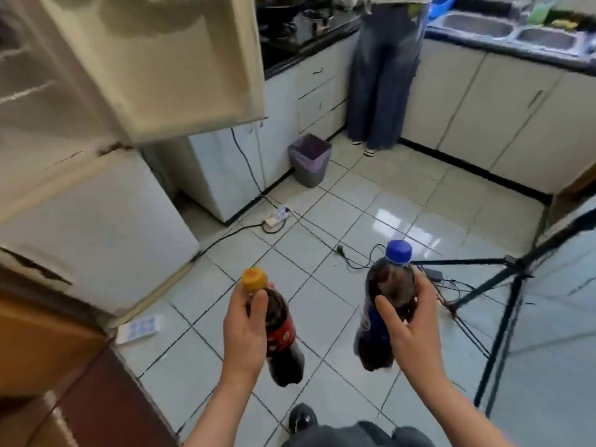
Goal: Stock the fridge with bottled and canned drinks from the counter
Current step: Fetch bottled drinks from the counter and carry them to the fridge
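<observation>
Carrying stage: the fridge stands at left, upper door swung open. Blue-capped bottle is wrapped tight by the right hand, orange-capped bottle by the left hand, both held over the floor. Next, likely: turn left and stand them inside.

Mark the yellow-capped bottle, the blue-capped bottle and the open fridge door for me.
yellow-capped bottle [281,333], head view, on its red label.
blue-capped bottle [392,285], head view, on the dark shoulder below the cap.
fridge door [154,59], head view, on its inner face.
</observation>
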### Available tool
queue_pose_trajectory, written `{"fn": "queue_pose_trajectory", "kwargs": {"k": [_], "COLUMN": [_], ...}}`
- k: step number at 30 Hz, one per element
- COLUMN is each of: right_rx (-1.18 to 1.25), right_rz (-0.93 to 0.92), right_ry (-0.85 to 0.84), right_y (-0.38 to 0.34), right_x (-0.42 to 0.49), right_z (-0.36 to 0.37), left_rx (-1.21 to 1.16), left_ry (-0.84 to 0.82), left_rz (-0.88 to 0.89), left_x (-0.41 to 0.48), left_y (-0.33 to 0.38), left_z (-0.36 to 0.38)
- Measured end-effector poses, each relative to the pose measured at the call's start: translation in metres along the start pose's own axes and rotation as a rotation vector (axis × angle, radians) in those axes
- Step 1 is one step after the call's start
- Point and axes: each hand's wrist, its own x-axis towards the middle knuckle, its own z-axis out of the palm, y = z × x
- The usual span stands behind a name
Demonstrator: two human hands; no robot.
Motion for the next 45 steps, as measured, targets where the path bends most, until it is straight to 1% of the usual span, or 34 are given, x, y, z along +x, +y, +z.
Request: {"fn": "queue_pose_trajectory", "kwargs": {"k": [3, 7, 11, 15, 20, 23, 26, 28, 31, 34, 36, 38, 41, 45], "right_rx": [0.009, 0.020, 0.059, 0.116, 0.189, 0.217, 0.228, 0.231, 0.220, 0.196, 0.226, 0.244, 0.273, 0.355], "right_rz": [-0.032, -0.076, -0.084, -0.102, -0.165, -0.232, -0.273, -0.291, -0.280, -0.289, -0.313, -0.356, -0.399, -0.485], "right_ry": [-0.160, -0.308, -0.452, -0.582, -0.677, -0.719, -0.792, -0.803, -0.846, -0.878, -0.907, -0.889, -0.853, -0.759], "right_y": [-0.015, -0.032, -0.044, -0.062, -0.105, -0.135, -0.163, -0.180, -0.193, -0.205, -0.215, -0.229, -0.261, -0.322], "right_x": [0.025, 0.054, 0.090, 0.142, 0.212, 0.247, 0.272, 0.278, 0.282, 0.282, 0.281, 0.281, 0.287, 0.298], "right_z": [0.054, 0.124, 0.198, 0.277, 0.376, 0.431, 0.485, 0.517, 0.570, 0.625, 0.660, 0.693, 0.740, 0.786], "left_rx": [0.013, 0.004, 0.016, -0.012, 0.016, 0.049, 0.024, 0.011, 0.010, -0.009, -0.019, 0.004, 0.053, 0.077], "left_ry": [0.166, 0.371, 0.489, 0.591, 0.678, 0.765, 0.842, 0.891, 0.951, 0.973, 0.947, 0.893, 0.822, 0.723], "left_rz": [-0.034, -0.110, -0.149, -0.118, -0.042, 0.010, 0.007, 0.006, -0.008, -0.049, -0.071, -0.074, -0.034, 0.093], "left_x": [0.016, 0.035, 0.074, 0.147, 0.247, 0.294, 0.326, 0.339, 0.356, 0.380, 0.401, 0.426, 0.468, 0.516], "left_y": [-0.009, -0.027, -0.038, -0.030, -0.003, 0.011, 0.020, 0.022, 0.015, 0.008, 0.004, 0.005, 0.017, 0.057], "left_z": [-0.049, -0.098, -0.133, -0.164, -0.205, -0.235, -0.263, -0.283, -0.319, -0.361, -0.391, -0.423, -0.471, -0.529]}}
